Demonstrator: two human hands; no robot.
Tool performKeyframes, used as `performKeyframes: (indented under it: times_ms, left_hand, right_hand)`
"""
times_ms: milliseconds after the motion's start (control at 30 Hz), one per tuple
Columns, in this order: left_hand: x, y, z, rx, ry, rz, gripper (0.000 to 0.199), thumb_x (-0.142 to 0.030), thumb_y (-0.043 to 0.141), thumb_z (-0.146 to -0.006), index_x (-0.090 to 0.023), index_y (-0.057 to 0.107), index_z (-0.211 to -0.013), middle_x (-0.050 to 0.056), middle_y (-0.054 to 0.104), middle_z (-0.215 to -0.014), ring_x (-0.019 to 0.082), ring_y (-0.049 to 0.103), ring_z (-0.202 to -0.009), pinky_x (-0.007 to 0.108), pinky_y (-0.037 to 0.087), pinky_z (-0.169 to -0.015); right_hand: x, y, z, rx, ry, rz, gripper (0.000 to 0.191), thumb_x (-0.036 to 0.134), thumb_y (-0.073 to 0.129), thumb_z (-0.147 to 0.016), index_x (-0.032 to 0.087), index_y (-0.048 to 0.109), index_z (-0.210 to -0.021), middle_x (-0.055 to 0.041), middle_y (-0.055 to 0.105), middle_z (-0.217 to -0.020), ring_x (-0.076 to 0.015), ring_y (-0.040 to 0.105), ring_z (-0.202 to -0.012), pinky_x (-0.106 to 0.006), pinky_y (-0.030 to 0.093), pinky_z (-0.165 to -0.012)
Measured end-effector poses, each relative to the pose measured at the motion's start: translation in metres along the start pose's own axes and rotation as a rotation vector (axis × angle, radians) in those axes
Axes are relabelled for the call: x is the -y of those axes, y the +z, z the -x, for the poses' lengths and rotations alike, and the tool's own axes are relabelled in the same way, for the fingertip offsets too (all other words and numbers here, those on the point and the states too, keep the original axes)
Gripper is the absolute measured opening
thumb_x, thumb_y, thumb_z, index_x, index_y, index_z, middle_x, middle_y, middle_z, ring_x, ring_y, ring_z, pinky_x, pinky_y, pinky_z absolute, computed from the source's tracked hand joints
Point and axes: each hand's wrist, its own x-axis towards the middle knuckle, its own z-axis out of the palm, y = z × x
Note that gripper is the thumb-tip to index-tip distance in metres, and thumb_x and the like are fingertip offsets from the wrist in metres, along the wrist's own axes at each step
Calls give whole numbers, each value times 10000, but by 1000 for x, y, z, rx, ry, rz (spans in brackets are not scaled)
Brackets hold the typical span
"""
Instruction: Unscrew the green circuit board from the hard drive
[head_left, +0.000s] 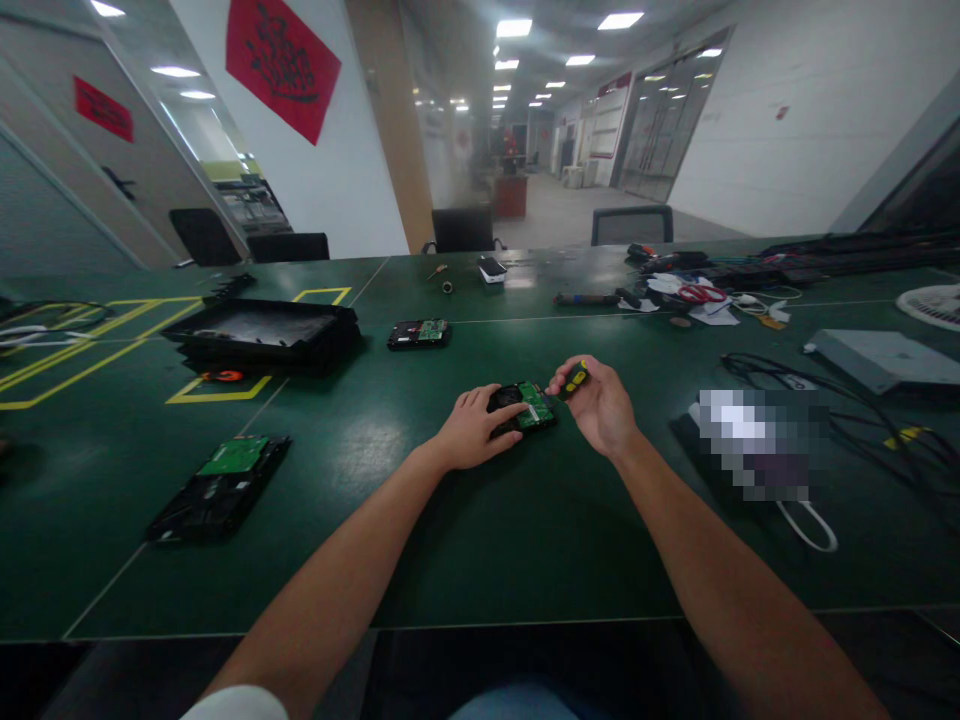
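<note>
A hard drive [534,404] with a green circuit board lies on the green table in front of me. My left hand [474,428] holds its left side, with the thumb by the near edge and a finger stretched across the top. Just off the drive's right end, my right hand [600,405] is closed around a yellow-and-black screwdriver [575,379]. The screwdriver's tip points toward the drive, but I cannot tell whether it touches.
Another hard drive [418,333] lies farther back, and a larger black device with a green board [221,485] is at left. Behind that sits a black tray [262,335]. To the right are a blurred-out item [757,445], black cables [832,400] and a grey box [889,360].
</note>
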Motion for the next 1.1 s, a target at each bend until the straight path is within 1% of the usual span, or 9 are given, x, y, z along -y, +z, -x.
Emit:
performKeyframes:
  times_ms: [133,233,367,467,633,767,900,1000,1100]
  left_hand:
    - [0,1,0,-3,-2,-7,562,-603,550,-1019,-424,519,-1551,119,377,-1602,397,359,-1477,610,329,-1179]
    - [0,1,0,2,5,-18,563,-604,540,-1023,-417,516,-1554,129,367,-1601,396,366,-1475,606,335,-1174]
    - [0,0,0,-1,-1,-11,561,-601,548,-1021,-425,514,-1553,120,358,-1612,401,361,-1474,613,331,-1174]
    - [0,0,0,0,-5,-6,561,-599,554,-1019,-431,513,-1552,110,356,-1617,399,361,-1472,614,330,-1175]
    - [0,0,0,2,3,-13,564,-613,534,-1024,-425,511,-1556,125,355,-1608,403,365,-1471,613,335,-1172]
    - [1,0,0,-1,8,-16,567,-606,540,-1023,-423,508,-1559,131,351,-1604,405,361,-1473,615,339,-1170]
    - [0,1,0,-8,9,-11,568,-599,549,-1020,-415,516,-1557,128,353,-1605,404,368,-1466,612,333,-1177]
    - [0,1,0,-6,1,-11,566,-601,548,-1021,-420,515,-1556,124,353,-1608,402,375,-1461,613,333,-1176]
    - [1,2,0,-7,0,-16,561,-602,549,-1021,-426,517,-1553,120,358,-1607,401,370,-1467,611,330,-1178]
  right_hand:
    - [0,1,2,-13,-12,-19,240,482,675,-895,258,641,-814,-12,655,-813,-204,630,-795,-367,523,-808]
    - [1,2,2,0,7,-38,227,491,651,-916,270,648,-863,-4,651,-776,-208,632,-773,-373,517,-796]
    - [2,1,1,34,19,-37,340,580,587,-940,265,713,-913,-1,577,-716,-196,583,-702,-380,518,-787]
    - [2,-1,0,47,36,-29,423,624,539,-944,254,742,-917,-16,586,-737,-200,591,-723,-390,529,-812]
    - [0,-3,0,23,7,5,285,499,617,-939,247,738,-886,-27,670,-824,-197,642,-809,-360,531,-833]
    - [-2,-2,1,21,-12,-16,243,486,668,-920,249,694,-870,-27,715,-881,-210,674,-866,-373,539,-862]
    - [-2,-2,1,34,-3,-37,228,486,649,-929,262,672,-892,-4,680,-796,-203,655,-790,-376,537,-839]
    - [-1,-4,0,56,7,-54,327,546,576,-957,253,720,-948,3,603,-737,-181,594,-698,-365,530,-796]
    - [0,-5,-1,63,20,-48,416,587,535,-968,234,752,-925,-10,582,-739,-178,578,-696,-361,523,-793]
